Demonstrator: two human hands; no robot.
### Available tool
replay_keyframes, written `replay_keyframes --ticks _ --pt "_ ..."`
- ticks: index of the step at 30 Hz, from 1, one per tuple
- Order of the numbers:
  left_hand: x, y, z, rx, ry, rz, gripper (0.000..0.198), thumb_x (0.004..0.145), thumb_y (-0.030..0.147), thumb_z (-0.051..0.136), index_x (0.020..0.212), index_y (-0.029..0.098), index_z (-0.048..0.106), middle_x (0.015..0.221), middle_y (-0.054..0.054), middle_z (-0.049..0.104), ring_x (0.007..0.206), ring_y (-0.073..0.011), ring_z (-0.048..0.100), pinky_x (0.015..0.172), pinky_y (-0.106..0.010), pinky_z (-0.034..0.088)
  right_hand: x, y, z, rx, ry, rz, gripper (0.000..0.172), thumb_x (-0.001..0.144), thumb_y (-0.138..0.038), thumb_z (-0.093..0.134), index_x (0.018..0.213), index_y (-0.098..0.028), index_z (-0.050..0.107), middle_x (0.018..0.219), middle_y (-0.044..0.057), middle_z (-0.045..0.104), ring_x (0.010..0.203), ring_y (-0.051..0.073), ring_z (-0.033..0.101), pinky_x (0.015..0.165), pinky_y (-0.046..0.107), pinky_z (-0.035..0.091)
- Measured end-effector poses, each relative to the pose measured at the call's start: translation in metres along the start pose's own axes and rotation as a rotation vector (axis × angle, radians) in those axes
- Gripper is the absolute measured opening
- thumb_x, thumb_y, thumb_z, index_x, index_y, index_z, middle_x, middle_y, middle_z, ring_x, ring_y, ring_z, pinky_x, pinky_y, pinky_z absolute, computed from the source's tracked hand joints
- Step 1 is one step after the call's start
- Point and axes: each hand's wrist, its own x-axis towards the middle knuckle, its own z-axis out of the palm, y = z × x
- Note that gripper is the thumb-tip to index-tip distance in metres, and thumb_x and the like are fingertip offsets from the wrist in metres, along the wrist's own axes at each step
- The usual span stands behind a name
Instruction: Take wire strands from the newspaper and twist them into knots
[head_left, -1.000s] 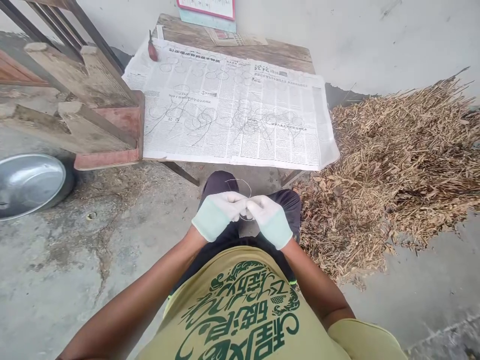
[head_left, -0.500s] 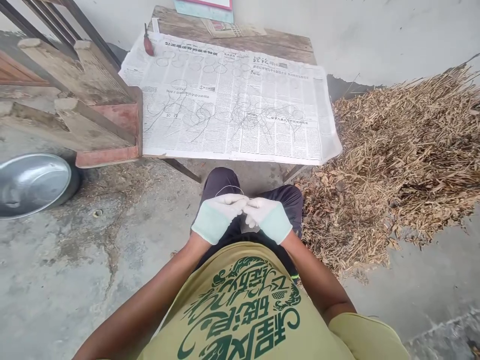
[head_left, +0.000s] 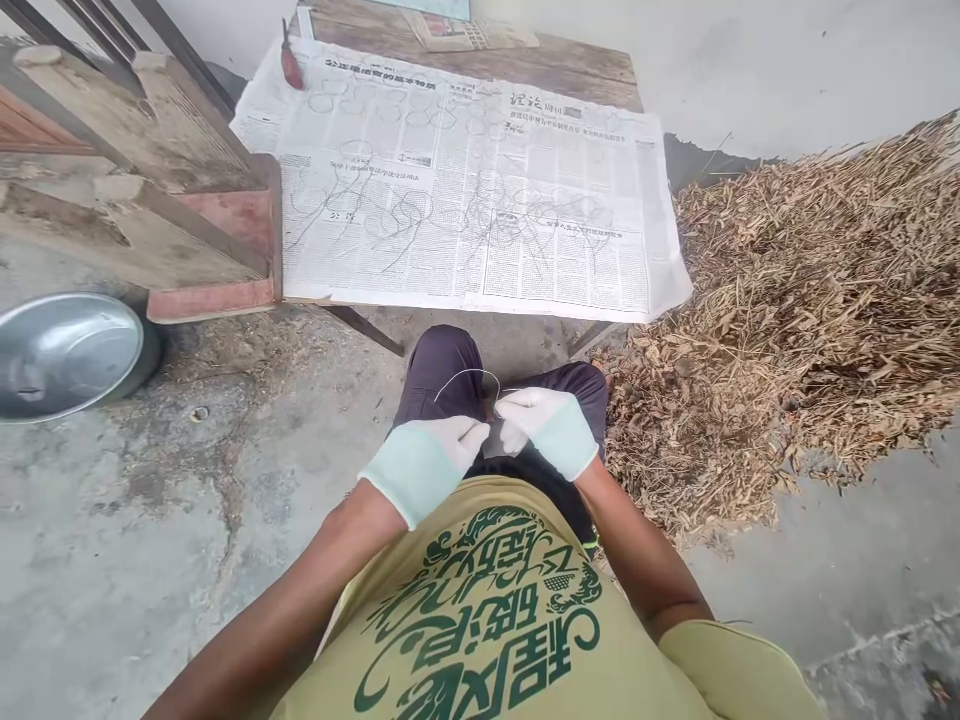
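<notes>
A thin curved wire (head_left: 472, 371) rises in an open arc above my lap, one end running into the fingertips of my right hand (head_left: 541, 420). That hand is closed in a pinch on it. My left hand (head_left: 435, 452) is slightly lower, a small gap away, with thumb and fingers pressed together; whether anything sits between them is too small to see. Both hands wear white gloves with pale green cuffs. Beyond my knees, several thin wire pieces (head_left: 409, 220), some bent into loops, lie on the newspaper (head_left: 570, 290).
The newspaper covers most of a wooden table (head_left: 577, 75). A red-handled tool (head_left: 292, 70) lies at its far left corner. Wooden furniture (head_left: 202, 220) stands at the left, near a metal basin (head_left: 71, 355) on the concrete floor. Dry stalks (head_left: 810, 330) are heaped at the right.
My hands, touching before, have moved apart. The left hand has drawn back down and left, and the wire arc now extends from the right hand. The view has shifted slightly.
</notes>
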Motion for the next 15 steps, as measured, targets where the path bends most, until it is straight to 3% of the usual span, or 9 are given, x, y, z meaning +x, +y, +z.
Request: replay_keyframes --ticks 4,7,9,12,15 --pt "-0.022 -0.002 -0.017 0.015 -0.006 0.049 0.047 0.099 0.049 0.041 0.067 0.023 0.063 0.066 -0.001 0.066 0.063 -0.018 0.056 0.062 -0.03 0.037 0.005 0.002 0.001 -0.049 0.059 -0.001 0.024 0.082 -0.036 0.074 0.083 -0.012 0.074 0.058 0.003 0.07 0.046 0.012 0.064 0.044 0.02 0.051" --pt "-0.025 -0.014 -0.041 -0.138 0.229 0.082 0.035 0.096 0.051 0.048 0.085 0.027 0.072 0.074 0.0 0.071 0.072 -0.0203 0.062 0.065 -0.028 0.042 0.008 0.003 0.001 -0.102 0.064 0.004 0.016 0.086 -0.028 0.07 0.085 -0.012 0.075 0.057 0.002 0.069 0.044 0.01 0.062 0.043 0.018 0.049" --pt "-0.009 -0.025 -0.054 -0.17 0.31 0.123 0.028 0.09 0.049 0.058 0.099 0.028 0.074 0.083 -0.001 0.075 0.081 -0.0237 0.065 0.071 -0.03 0.045 0.008 0.003 0.002 -0.112 0.045 0.018 0.015 0.087 -0.026 0.069 0.088 -0.012 0.076 0.057 0.002 0.069 0.044 0.01 0.062 0.042 0.018 0.049" --pt "0.025 -0.039 -0.06 -0.147 0.251 0.203 0.031 0.085 0.044 0.063 0.109 0.027 0.075 0.094 -0.004 0.077 0.086 -0.0249 0.066 0.077 -0.03 0.046 0.005 -0.001 0.005 -0.103 0.026 0.049 0.015 0.089 -0.023 0.068 0.095 -0.012 0.077 0.057 0.001 0.069 0.044 0.01 0.062 0.043 0.018 0.049" --pt "0.047 -0.042 -0.054 -0.131 0.152 0.229 0.023 0.087 0.04 0.058 0.091 0.026 0.075 0.08 -0.001 0.073 0.073 -0.0203 0.061 0.07 -0.028 0.042 0.002 -0.008 0.009 -0.102 -0.03 0.102 0.024 0.089 -0.018 0.066 0.11 -0.011 0.076 0.057 -0.001 0.069 0.045 0.01 0.062 0.046 0.019 0.051"
